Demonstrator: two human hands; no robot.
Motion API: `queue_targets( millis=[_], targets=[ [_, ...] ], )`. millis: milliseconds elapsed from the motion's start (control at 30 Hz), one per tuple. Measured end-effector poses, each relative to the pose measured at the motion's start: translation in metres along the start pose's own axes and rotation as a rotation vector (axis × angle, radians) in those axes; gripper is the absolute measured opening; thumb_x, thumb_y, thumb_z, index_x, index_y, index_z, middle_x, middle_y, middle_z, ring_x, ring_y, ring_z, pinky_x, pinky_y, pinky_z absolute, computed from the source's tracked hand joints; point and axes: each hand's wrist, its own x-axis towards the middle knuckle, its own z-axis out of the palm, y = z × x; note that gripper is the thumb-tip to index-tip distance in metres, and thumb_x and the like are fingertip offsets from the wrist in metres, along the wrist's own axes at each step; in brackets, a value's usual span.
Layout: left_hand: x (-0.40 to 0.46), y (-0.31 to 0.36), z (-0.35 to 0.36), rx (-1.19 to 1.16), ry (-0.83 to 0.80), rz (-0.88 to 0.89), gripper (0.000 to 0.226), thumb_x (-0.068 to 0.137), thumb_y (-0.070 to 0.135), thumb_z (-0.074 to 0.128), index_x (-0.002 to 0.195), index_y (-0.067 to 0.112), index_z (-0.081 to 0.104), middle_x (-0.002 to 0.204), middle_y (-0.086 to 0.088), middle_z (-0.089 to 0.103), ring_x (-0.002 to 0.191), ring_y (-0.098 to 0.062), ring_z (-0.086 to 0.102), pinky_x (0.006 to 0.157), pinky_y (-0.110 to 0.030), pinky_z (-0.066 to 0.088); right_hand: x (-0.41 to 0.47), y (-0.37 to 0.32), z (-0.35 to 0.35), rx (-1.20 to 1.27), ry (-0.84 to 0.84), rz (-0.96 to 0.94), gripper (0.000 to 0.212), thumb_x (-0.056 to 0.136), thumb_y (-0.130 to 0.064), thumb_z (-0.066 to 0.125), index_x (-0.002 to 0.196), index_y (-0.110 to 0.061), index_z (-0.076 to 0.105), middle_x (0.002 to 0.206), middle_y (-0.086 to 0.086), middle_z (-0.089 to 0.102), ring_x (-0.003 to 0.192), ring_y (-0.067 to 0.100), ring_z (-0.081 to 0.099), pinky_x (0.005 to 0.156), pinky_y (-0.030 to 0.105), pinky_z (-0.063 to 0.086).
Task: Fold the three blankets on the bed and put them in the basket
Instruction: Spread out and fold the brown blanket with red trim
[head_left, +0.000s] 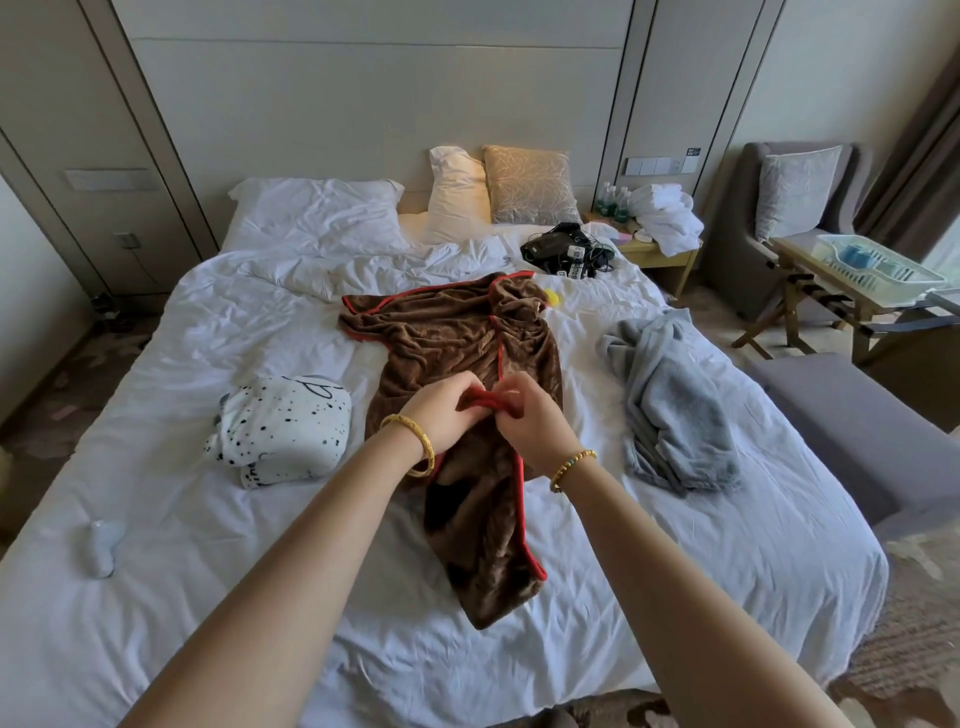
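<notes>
Both hands met over the middle of the bed (156, 519), where the brown blanket (457, 338) lay crumpled in a long strip running from near the pillows toward the foot. The left hand (441, 415) and the right hand (524, 421) each had a narrow grip, fingers curled and pinching the blanket's red edging (485, 400) between them, lifted slightly off the cloth.

To the left of the brown blanket sat the white spotted blanket (280, 431), bunched into a rounded lump, apart from it. To the right lay the grey blanket (670, 395), loosely heaped near the bed's edge. Neither touched the brown one.

Near the head of the bed, a tangle of black devices and cables (566, 252) rested just beyond the brown blanket's far end, with a small yellow object (553, 299) beside its upper corner. A pale bottle-like thing (101, 548) lay on the sheet toward the left foot.

The basket (878, 265), pale and slatted, stood on a wooden counter (800, 249) well off to the right, past a grey bench (852, 415) beside the bed.
</notes>
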Motion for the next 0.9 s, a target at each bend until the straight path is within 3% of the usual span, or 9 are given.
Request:
queue_targets(
  millis=[167,267,333,500,600,667,733,833,900],
  targets=[
    [0.007,0.002,-0.003,-0.052,0.198,0.051,0.011,0.095,0.022,0.049,0.098,0.013,0.055,0.085,0.003,0.058,0.079,-0.014,0.053,0.067,-0.020,0.035,-0.001,0.005,-0.003,0.100,-0.107,0.174,0.020,0.082,-0.016,0.062,0.090,-0.025,0.046,0.084,-0.007,0.053,0.071,0.005,0.054,0.056,0.012,0.045],
    [0.014,0.008,-0.009,-0.121,0.367,0.108,0.011,0.094,0.016,0.050,0.099,0.008,0.055,0.088,0.002,0.057,0.081,-0.011,0.051,0.065,-0.013,0.031,-0.006,0.011,0.000,0.100,-0.244,0.236,0.028,0.082,-0.018,0.066,0.107,-0.012,0.055,0.099,0.002,0.061,0.090,0.018,0.061,0.078,0.023,0.053],
    [0.019,0.012,-0.016,-0.095,0.442,0.153,0.012,0.094,0.015,0.050,0.099,0.006,0.056,0.093,-0.003,0.060,0.084,-0.012,0.052,0.068,-0.013,0.031,-0.009,0.016,0.001,0.134,-0.342,0.308,0.037,0.082,-0.023,0.068,0.117,-0.014,0.058,0.108,0.001,0.064,0.098,0.017,0.062,0.087,0.025,0.051],
    [0.023,0.005,-0.038,-0.178,0.638,0.101,0.015,0.096,0.014,0.046,0.099,0.003,0.055,0.090,-0.001,0.054,0.085,-0.016,0.050,0.069,-0.016,0.031,-0.015,0.045,-0.005,-0.224,-0.444,0.412,0.035,0.077,-0.033,0.069,0.109,-0.020,0.062,0.099,-0.001,0.064,0.098,0.019,0.062,0.087,0.027,0.047],
    [0.020,-0.011,-0.048,-0.250,0.742,-0.081,0.016,0.097,0.019,0.041,0.102,0.006,0.049,0.083,-0.003,0.053,0.077,-0.021,0.050,0.067,-0.026,0.035,-0.017,0.061,-0.016,-0.402,-0.272,0.453,0.029,0.083,-0.035,0.062,0.102,-0.013,0.065,0.096,0.007,0.067,0.092,0.024,0.062,0.073,0.023,0.040],
    [0.018,-0.022,-0.046,-0.196,0.691,-0.174,0.014,0.097,0.020,0.040,0.100,0.008,0.046,0.074,-0.004,0.052,0.075,-0.029,0.054,0.063,-0.031,0.035,-0.004,0.056,-0.032,-0.415,0.006,0.410,0.027,0.090,-0.031,0.053,0.094,-0.007,0.067,0.094,0.016,0.069,0.092,0.030,0.064,0.068,0.026,0.037],
    [0.014,-0.030,-0.038,-0.102,0.487,-0.222,0.014,0.095,0.021,0.042,0.104,0.011,0.046,0.084,-0.008,0.058,0.085,-0.033,0.058,0.066,-0.031,0.036,0.015,0.038,-0.049,-0.367,0.159,0.322,0.022,0.090,-0.022,0.051,0.082,-0.008,0.066,0.083,0.013,0.068,0.085,0.030,0.063,0.061,0.026,0.033],
    [0.008,-0.034,-0.022,-0.022,0.096,-0.140,0.038,0.094,0.028,0.046,0.131,0.020,0.041,0.125,-0.006,0.055,0.112,-0.027,0.054,0.085,-0.027,0.039,0.039,0.005,-0.058,-0.405,0.065,0.179,0.019,0.088,-0.019,0.051,0.083,-0.008,0.066,0.078,0.006,0.065,0.079,0.027,0.061,0.058,0.027,0.039],
    [0.005,-0.029,-0.012,-0.082,-0.043,-0.093,0.046,0.096,0.033,0.043,0.140,0.024,0.034,0.130,-0.002,0.050,0.121,-0.020,0.049,0.098,-0.026,0.037,0.044,-0.008,-0.052,-0.469,-0.044,0.103,0.017,0.087,-0.017,0.051,0.083,-0.009,0.066,0.084,0.008,0.067,0.082,0.027,0.061,0.070,0.031,0.046]
  ],
)
